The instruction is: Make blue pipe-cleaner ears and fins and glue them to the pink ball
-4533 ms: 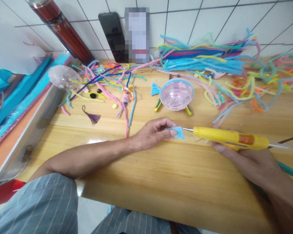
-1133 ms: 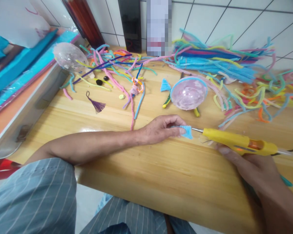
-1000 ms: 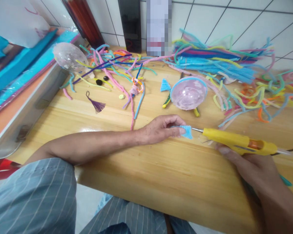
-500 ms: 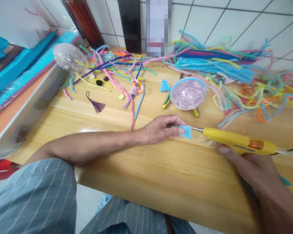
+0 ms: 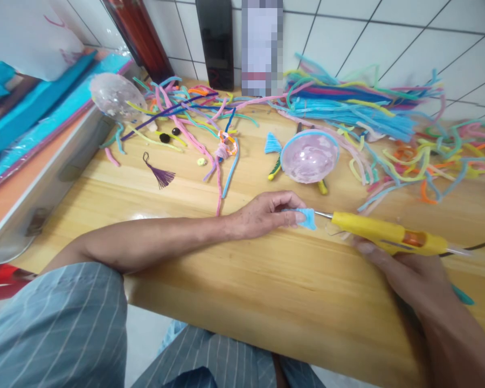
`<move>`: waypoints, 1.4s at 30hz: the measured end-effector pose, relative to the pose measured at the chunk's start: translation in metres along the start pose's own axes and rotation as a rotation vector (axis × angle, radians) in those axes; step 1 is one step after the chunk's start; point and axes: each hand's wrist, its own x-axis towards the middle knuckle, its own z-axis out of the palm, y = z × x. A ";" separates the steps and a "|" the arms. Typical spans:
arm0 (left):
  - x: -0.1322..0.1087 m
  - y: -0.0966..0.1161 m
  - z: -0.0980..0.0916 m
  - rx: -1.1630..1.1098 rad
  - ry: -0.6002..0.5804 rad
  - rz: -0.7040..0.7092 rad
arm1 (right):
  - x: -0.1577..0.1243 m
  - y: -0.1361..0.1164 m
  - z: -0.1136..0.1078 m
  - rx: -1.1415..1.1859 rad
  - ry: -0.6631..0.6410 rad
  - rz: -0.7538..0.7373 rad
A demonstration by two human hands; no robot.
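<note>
My left hand (image 5: 272, 214) pinches a small light-blue fuzzy piece (image 5: 308, 219), seemingly of pipe cleaner, between thumb and fingers just over the table. A yellow hot glue gun (image 5: 372, 227) is gripped in my right hand (image 5: 404, 275), its metal nozzle pointing left at the edge of the blue piece. Whether the tip touches it I cannot tell. A clear glue stick pokes out of the gun's rear. Beyond my hands sits a pinkish clear dome (image 5: 310, 156) with a blue rim, and a blue fan-shaped piece (image 5: 272, 143) lies at its left.
Pipe cleaners (image 5: 351, 110) lie bundled along the tiled wall, with loose bits (image 5: 432, 161) at the right. A purple tassel (image 5: 159, 171), black pompoms (image 5: 164, 138) and a second clear dome (image 5: 117, 97) are at the left. A long box (image 5: 44, 188) borders that side.
The glue gun and my right hand have shifted slightly left. My left hand stays almost still, holding the blue piece.
</note>
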 end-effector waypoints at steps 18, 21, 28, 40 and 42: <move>-0.002 0.003 0.000 0.048 -0.007 -0.002 | -0.004 0.013 -0.005 0.139 -0.031 0.064; -0.002 0.002 0.000 0.050 -0.004 0.013 | -0.003 0.004 -0.006 0.109 -0.016 0.041; 0.002 -0.001 -0.003 -0.049 0.007 0.036 | -0.001 -0.005 -0.009 0.081 0.005 0.046; 0.004 0.002 -0.004 -0.095 0.045 0.025 | 0.001 -0.017 -0.009 0.099 -0.014 0.060; 0.003 0.003 -0.003 -0.104 0.062 0.037 | 0.000 -0.010 -0.010 0.103 -0.017 0.068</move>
